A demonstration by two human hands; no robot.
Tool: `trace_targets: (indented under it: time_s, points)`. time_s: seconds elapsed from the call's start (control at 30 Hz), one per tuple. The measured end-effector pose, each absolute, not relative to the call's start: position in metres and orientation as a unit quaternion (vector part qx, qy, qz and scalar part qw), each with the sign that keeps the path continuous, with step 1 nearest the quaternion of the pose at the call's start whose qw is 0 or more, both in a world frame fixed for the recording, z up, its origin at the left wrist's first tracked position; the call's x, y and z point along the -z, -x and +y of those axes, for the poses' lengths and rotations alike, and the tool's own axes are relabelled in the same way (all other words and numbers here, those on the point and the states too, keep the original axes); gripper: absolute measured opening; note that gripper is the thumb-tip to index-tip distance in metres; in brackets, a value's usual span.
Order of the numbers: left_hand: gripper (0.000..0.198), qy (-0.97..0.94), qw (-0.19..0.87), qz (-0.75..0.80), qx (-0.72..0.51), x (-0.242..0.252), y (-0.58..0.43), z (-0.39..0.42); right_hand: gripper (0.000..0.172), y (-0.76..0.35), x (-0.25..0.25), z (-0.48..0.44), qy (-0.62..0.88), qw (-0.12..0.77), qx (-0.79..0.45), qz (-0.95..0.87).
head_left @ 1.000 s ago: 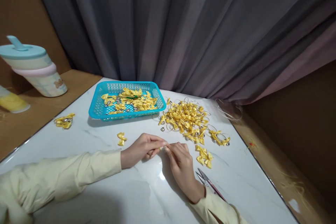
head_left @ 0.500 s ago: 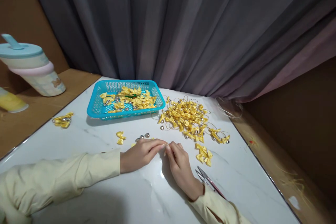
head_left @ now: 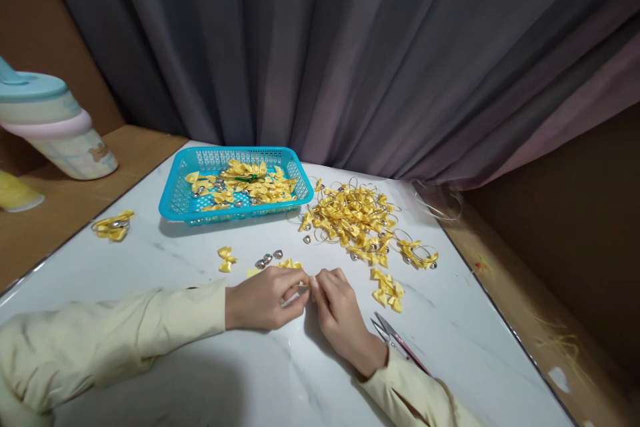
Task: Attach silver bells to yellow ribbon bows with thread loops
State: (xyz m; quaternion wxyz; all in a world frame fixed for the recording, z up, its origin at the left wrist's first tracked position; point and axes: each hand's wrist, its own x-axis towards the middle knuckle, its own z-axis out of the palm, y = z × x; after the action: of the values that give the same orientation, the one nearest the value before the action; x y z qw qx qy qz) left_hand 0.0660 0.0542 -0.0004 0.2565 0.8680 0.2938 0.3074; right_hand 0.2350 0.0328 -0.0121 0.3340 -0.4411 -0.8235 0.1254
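Note:
My left hand (head_left: 270,297) and my right hand (head_left: 341,310) meet fingertip to fingertip over the table. Both are closed in a pinch. A thin, pale strand seems to show at the left fingertips, but what they hold is too small to name. Just behind my left hand lie yellow ribbon bows (head_left: 290,264) and several silver heart-shaped beads (head_left: 269,258). A single yellow bow (head_left: 227,259) rests further left. To the right of my right hand are more loose bows (head_left: 388,290), with thread snips (head_left: 397,340) close to the wrist.
A blue plastic basket (head_left: 170,208) holding bows and silver hearts stands at the back. Beside it is a heap of yellow bows on thin loops (head_left: 353,220). A small bundle of bows (head_left: 114,225) lies left. Beyond the table edge stands a tumbler (head_left: 60,123).
My left hand's fingers have bent and drawn slightly back, uncovering more of the bows behind them. My right hand stays almost in place. The view has shifted slightly.

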Motion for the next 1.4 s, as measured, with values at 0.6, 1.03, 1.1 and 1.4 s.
trace_targets:
  time_s: [0.6, 1.03, 1.1, 1.4]
  points:
    - [0.022, -0.721, 0.467, 0.403, -0.315, -0.008, -0.067, 0.062, 0.016, -0.236, -0.002, 0.035, 0.438, 0.382, -0.279, -0.764]
    - [0.024, -0.652, 0.555, 0.387, -0.343, -0.009, -0.068, 0.063, 0.016, -0.235, 0.003, 0.038, 0.433, 0.404, -0.306, -0.745]
    - [0.024, -0.656, 0.552, 0.384, -0.344, -0.009, -0.068, 0.063, 0.015, -0.235, 0.002, 0.038, 0.436, 0.414, -0.296, -0.742]
    - [0.023, -0.693, 0.501, 0.39, -0.341, -0.005, -0.067, 0.064, 0.016, -0.236, 0.004, 0.036, 0.483, 0.438, -0.264, -0.711]
